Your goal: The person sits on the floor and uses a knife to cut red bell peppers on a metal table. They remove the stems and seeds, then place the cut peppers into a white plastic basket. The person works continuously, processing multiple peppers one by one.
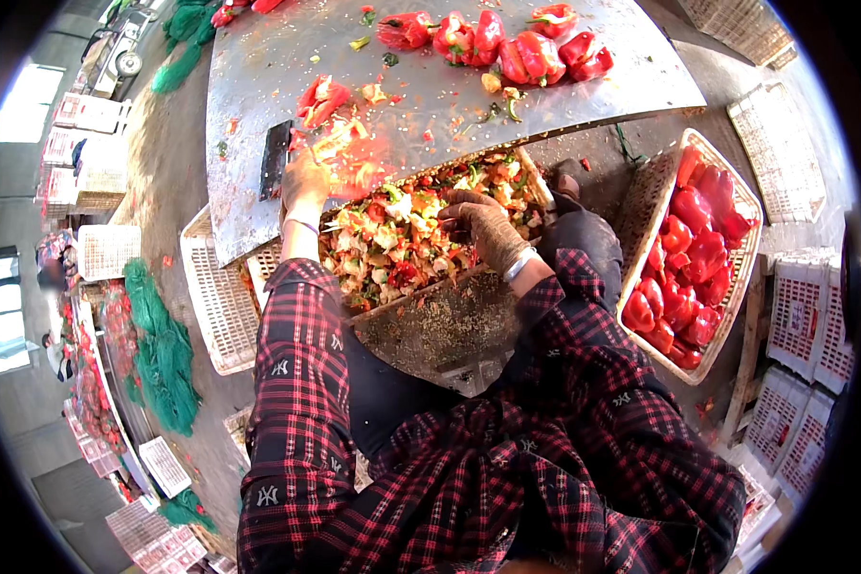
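Observation:
My left hand (305, 179) is at the near edge of a metal table (258, 93), beside a black flat object (275, 159); its fingers are partly hidden, so what it holds cannot be told. Cut red pepper pieces (321, 100) lie just beyond it, with pale cores and seeds around. My right hand (484, 226), in a brownish glove, hovers with bent, spread fingers over a crate of pepper cores and scraps (402, 237), with nothing seen in it. Several red bell peppers (531, 57) lie at the table's far side.
A plastic crate of red peppers (689, 251) stands at the right. A pale crate (219, 301) is under the table's left corner. Green netting (161, 351) lies on the floor at left; crate stacks (803, 308) stand at right. Another person (56, 262) is at far left.

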Available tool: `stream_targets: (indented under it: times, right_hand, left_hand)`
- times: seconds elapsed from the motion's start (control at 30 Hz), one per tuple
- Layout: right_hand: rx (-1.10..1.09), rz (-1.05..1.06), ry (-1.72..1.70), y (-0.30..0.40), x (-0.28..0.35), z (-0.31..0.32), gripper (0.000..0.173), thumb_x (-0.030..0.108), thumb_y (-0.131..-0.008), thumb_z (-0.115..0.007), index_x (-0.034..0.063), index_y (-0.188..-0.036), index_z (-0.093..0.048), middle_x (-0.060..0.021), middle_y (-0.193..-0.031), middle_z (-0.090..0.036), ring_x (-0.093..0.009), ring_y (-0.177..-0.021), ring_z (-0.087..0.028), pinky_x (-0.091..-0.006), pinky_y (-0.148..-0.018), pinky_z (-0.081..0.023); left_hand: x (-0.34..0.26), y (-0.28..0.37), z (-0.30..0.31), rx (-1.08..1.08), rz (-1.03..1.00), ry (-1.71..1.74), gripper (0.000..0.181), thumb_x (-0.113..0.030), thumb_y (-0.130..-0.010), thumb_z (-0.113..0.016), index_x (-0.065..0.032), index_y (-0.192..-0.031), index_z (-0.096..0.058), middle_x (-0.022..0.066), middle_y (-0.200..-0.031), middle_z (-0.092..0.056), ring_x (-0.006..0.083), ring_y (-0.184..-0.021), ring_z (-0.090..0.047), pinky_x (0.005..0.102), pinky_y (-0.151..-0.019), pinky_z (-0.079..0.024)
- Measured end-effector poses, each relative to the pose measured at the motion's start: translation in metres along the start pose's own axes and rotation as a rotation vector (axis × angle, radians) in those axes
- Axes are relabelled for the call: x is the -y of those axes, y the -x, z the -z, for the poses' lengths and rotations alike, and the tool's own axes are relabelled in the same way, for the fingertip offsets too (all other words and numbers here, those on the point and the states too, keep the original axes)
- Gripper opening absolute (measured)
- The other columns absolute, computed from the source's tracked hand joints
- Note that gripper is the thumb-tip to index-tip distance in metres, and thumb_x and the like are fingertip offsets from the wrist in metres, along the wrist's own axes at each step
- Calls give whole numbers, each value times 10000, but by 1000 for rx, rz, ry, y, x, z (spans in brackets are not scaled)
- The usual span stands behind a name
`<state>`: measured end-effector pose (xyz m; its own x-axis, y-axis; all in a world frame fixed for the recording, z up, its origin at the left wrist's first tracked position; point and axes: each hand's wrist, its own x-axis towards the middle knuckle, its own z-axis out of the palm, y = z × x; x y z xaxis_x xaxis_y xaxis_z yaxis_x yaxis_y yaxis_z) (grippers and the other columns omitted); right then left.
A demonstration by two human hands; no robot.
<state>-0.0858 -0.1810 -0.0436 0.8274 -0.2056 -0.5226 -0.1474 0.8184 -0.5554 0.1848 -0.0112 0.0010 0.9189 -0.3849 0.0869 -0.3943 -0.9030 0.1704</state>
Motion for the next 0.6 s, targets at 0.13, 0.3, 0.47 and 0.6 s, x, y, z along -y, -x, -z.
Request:
stream_targets:
  times: [0.13, 0.3, 0.47, 0.6]
  right_hand:
    - [-84, 41, 143, 6, 7, 8, 373, 49, -875, -574, -7, -1241, -525, -69, -865, -648, -163, -747, -628, -311, -688, -524]
    - [-188, 647, 737, 6, 7, 2, 442, 180, -861, -663, 19, -1253, -539, -122, -1113, -584, -249, -1048, -561, -360, -905, -455]
    - [-194, 984, 1501, 19, 36, -36, 652, 601, -811, -645, 101, -1228, -610, -167, -1205, -576, -365, -1198, -484, -486, -995, -392]
    - [39, 458, 1496, 39, 48, -40, 552, 478, -809, -694, 129, -1227, -605, -133, -1211, -593, -346, -1200, -494, -497, -1014, -376]
  left_hand:
    - [-36, 18, 11, -137, -75, 607, 334, -245, -817, -675, -40, -1080, -650, 243, -1001, -680, 415, -988, -650, 466, -848, -509]
    - [-57, 57, 32, 99, -210, 425, 310, -221, -813, -671, -51, -1071, -651, 215, -1014, -687, 386, -960, -656, 445, -820, -506]
    - [-83, 117, 56, 162, -462, 362, 247, -145, -816, -621, -40, -1039, -632, 240, -850, -661, 415, -813, -659, 474, -709, -523]
    - [-104, 139, 70, 278, -520, 328, 228, -158, -809, -584, -29, -989, -636, 251, -860, -659, 436, -839, -646, 499, -738, -515]
